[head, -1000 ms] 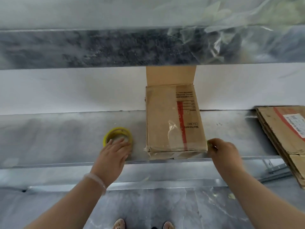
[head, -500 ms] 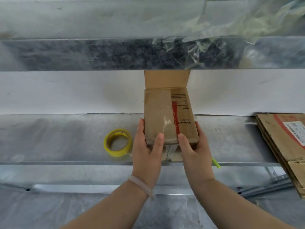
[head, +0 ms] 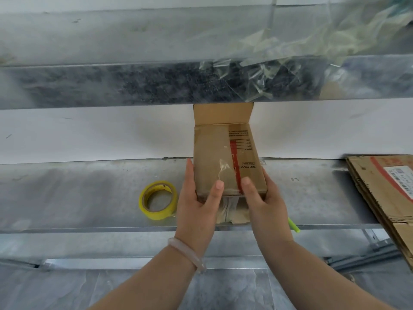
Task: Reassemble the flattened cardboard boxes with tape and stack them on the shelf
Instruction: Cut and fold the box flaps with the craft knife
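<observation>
Open shelf (head: 67, 193) left of tape roll (head: 157, 200); flattened cardboard (head: 384, 193) at right, upper shelf (head: 111, 83) close overhead.

The scene is lit softly and evenly; a faint shadow is cast on the wall (head: 89, 135) left of the box (head: 212, 153). Dull glare is seen on the shelf (head: 67, 198). Straight edges are bowed by wide-angle distortion; fine detail is slightly blurred.

A grey metal shelf (head: 67, 193) carries a yellow roll of tape (head: 159, 214) lying flat, a small brown cardboard box (head: 214, 157) just right of it, and a stack of flattened brown cardboard (head: 380, 198) at its right end.
</observation>
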The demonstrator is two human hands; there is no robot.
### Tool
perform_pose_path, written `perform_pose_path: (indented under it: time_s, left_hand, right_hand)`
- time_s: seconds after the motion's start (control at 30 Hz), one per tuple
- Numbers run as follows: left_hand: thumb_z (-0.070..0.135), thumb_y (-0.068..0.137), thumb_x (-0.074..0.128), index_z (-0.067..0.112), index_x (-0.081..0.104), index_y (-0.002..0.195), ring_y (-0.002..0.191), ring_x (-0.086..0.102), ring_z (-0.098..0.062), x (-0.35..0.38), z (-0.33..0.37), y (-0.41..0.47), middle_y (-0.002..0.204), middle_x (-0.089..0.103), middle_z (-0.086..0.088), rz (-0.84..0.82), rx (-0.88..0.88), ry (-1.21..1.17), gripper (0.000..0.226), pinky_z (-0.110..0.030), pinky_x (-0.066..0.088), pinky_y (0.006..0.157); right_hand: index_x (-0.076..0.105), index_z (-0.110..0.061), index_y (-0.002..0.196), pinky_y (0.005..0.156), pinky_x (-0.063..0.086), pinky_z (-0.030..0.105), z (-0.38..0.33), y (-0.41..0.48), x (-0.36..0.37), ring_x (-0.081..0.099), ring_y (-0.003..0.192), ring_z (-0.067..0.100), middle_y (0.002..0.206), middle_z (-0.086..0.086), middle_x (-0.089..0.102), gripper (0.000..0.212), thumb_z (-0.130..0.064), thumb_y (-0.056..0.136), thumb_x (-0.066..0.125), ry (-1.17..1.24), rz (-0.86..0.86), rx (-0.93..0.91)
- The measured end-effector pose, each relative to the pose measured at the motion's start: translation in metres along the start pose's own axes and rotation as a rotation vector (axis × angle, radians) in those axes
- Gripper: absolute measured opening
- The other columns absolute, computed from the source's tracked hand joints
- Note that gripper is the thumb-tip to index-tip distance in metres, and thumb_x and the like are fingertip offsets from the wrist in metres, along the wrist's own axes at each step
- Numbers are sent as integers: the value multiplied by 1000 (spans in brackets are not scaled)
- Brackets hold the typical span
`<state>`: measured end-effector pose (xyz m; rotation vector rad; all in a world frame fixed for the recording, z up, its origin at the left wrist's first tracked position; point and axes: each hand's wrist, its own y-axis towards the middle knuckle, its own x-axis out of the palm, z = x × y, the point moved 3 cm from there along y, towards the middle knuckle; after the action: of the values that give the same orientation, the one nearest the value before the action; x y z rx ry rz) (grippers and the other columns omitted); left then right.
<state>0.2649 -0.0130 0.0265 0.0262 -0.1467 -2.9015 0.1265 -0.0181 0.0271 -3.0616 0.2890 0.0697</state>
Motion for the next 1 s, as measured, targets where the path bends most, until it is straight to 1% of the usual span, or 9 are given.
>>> perform_pose_path:
  time_s: [0.1, 0.23, 0.33, 0.4, 0.47, 0.53, 0.6, 0.77, 1.0]
  left_hand:
    - [35, 92, 50, 34, 23, 145, 113, 48, 18, -2, -4, 2, 123, 48, 34, 24, 48, 81, 59, -3, 40, 86]
    - [22, 101, 41, 34, 31, 144, 117, 46, 17, -2, -10, 2, 129, 47, 33, -1, -23, -67, 46, -3, 40, 90]
    - [25, 102, 40, 38, 30, 145, 129, 39, 9, -13, -8, 4, 139, 42, 28, -98, 51, 8, 46, -8, 38, 98]
    - [40, 100, 40, 43, 27, 146, 140, 31, -6, -24, -2, 7, 153, 30, 15, -159, 279, 304, 48, -25, 35, 110]
    - [47, 96, 44, 43, 40, 140, 140, 32, -22, -30, -1, 14, 157, 23, 1, -208, 525, 645, 45, -37, 33, 112]
    - [44, 93, 51, 32, 61, 125, 137, 37, -21, -27, 6, 18, 149, 41, -2, -271, 721, 763, 35, -40, 33, 111]
    - [44, 93, 51, 27, 70, 114, 133, 42, -15, -22, 9, 20, 135, 56, 4, -312, 801, 801, 33, -46, 37, 107]
    - [44, 94, 51, 24, 63, 125, 137, 38, -22, -27, -9, 26, 142, 50, -1, -392, 894, 927, 38, -54, 35, 107]
    - [39, 102, 38, 22, 48, 138, 141, 32, -22, -30, -12, 37, 148, 42, -2, -459, 996, 1060, 42, -49, 28, 114]
  right_hand:
    - [56, -40, 127, 75, 47, 4, 2, 0, 0, 59, 97, -14, 103, -27, 68, 29, -38, 99, 49, -100, 6, -40]
    - [48, -37, 140, 99, 45, 16, 10, 1, -4, 55, 112, -9, 121, -23, 62, 39, -36, 105, 32, -30, 17, -25]
    - [39, -46, 142, 89, 43, 3, 9, 5, -11, 46, 106, -27, 127, -30, 51, 40, -33, 104, 37, -53, -60, -72]
    - [43, -46, 138, 100, 41, 10, 0, 11, -22, 38, 125, -20, 146, -22, 38, 39, -31, 102, 47, -275, -36, -325]
    - [56, -33, 133, 110, 40, 32, -2, 19, -30, 37, 140, 12, 152, -7, 38, 36, -36, 97, 54, -520, -23, -680]
    - [66, -22, 121, 110, 41, 41, 2, 24, -30, 41, 138, 24, 139, -1, 55, 34, -40, 94, 56, -631, -136, -916]
    - [70, -19, 116, 108, 42, 41, 3, 26, -27, 44, 136, 24, 131, 0, 61, 36, -43, 90, 61, -672, -205, -1008]
    - [63, -19, 124, 114, 36, 40, 14, 25, -23, 37, 140, 35, 138, 8, 56, 33, -30, 94, 61, -677, -222, -1062]
    - [59, -11, 129, 116, 34, 41, 18, 35, -24, 32, 143, 34, 138, 6, 55, 35, -27, 99, 51, -645, -242, -1062]
